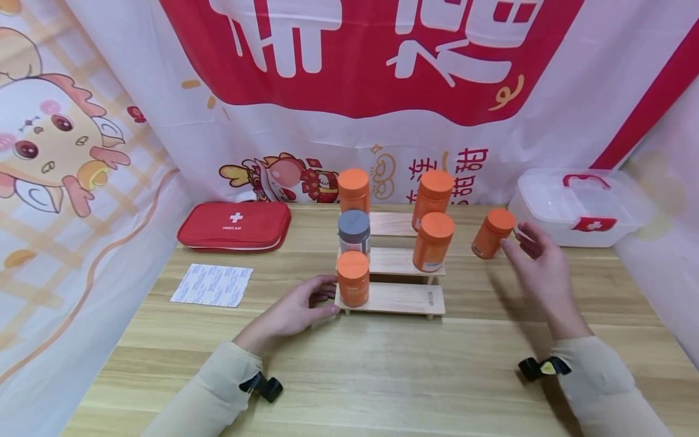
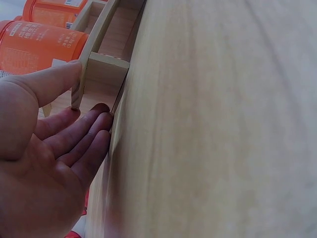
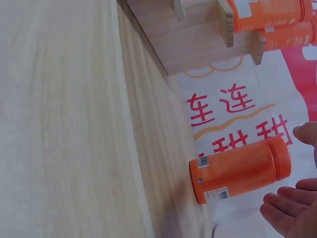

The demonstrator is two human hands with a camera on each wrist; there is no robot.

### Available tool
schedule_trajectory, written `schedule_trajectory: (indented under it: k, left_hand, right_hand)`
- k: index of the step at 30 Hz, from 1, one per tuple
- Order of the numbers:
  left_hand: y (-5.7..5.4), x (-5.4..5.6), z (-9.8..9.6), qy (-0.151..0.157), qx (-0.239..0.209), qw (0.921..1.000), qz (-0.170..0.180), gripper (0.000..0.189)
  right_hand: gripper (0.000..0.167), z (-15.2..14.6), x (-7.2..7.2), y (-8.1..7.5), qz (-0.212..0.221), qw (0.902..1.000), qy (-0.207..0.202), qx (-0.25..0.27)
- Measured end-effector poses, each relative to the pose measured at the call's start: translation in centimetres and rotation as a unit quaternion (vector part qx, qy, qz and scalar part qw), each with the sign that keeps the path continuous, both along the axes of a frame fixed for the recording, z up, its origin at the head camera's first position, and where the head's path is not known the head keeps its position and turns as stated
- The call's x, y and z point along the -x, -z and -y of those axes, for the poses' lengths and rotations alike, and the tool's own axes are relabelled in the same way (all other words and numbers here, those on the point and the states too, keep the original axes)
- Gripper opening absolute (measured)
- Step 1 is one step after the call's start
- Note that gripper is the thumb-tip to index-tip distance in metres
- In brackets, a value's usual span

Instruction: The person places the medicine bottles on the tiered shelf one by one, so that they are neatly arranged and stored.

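A small three-step wooden rack stands mid-table. My left hand touches the left end of its lowest step, thumb and fingertips resting at the board's end in the left wrist view. On that step is an orange bottle; behind it are a grey-capped bottle and another orange bottle. Two more orange bottles stand on the right of the upper steps. Beside the rack, an orange bottle stands upright on the table. My right hand is just right of its cap, fingers spread, gripping nothing.
A red first aid pouch lies at the back left, with a white printed sheet in front of it. A clear lidded box with a red handle stands behind my right hand. Printed cloth hangs behind the table.
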State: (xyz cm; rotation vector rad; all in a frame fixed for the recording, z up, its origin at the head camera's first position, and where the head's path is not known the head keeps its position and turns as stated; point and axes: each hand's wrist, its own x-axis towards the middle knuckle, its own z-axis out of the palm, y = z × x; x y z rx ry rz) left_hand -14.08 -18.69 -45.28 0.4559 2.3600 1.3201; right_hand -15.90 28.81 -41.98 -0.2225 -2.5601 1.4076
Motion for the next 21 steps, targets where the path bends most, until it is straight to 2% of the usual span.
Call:
schedule_trajectory:
  k: [8,21]
  left_hand:
    - [-0.1,-0.1,0.0,-0.004,0.003,1.0000,0.001,0.066]
    - [-0.2,-0.1,0.0,-0.003,0.010,0.9999,-0.001,0.066]
  right_hand:
    - [0.083,-0.3,1.9,1.0,0.026,0.9994,-0.019,0.008]
    - [0.078,0.0,3.7,1.8,0.028,0.9994,-0.011,0.018]
